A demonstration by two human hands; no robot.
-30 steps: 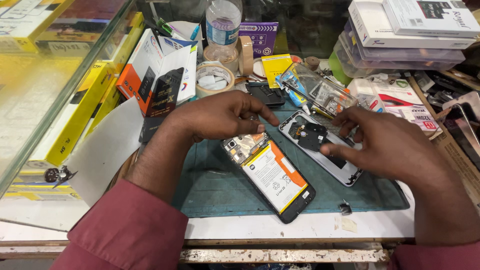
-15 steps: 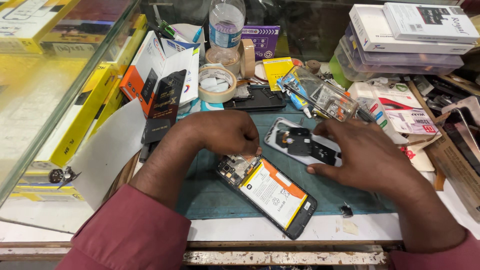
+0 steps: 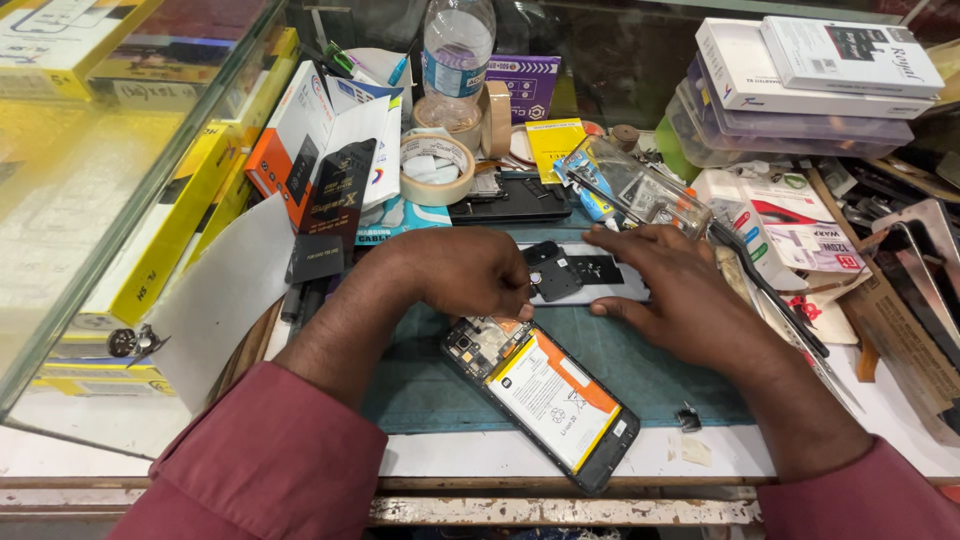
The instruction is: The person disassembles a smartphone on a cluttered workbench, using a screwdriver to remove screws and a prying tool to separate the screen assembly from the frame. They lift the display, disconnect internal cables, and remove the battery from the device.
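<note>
An opened phone [image 3: 545,390] lies slanted on a teal mat [image 3: 420,390], its orange-and-white battery and circuit board showing. My left hand [image 3: 470,272] is curled, with the fingertips pressed on the phone's top end. Just beyond lies the grey back cover [image 3: 590,272] with a black camera plate, lying crosswise. My right hand [image 3: 690,300] grips the cover between the thumb at its near edge and the fingers spread over its far edge.
A tape roll [image 3: 437,168], a water bottle [image 3: 457,55] and another dark phone [image 3: 510,200] stand behind. Boxes [image 3: 800,70] are stacked at the back right, tools and packets [image 3: 780,235] lie at the right, and a glass case [image 3: 90,200] with yellow boxes is at the left. A small black part [image 3: 688,417] lies on the mat's near right corner.
My right hand has turned the back cover from slanted to crosswise and slid it left, beyond the phone. My left hand stays at the phone's top end.
</note>
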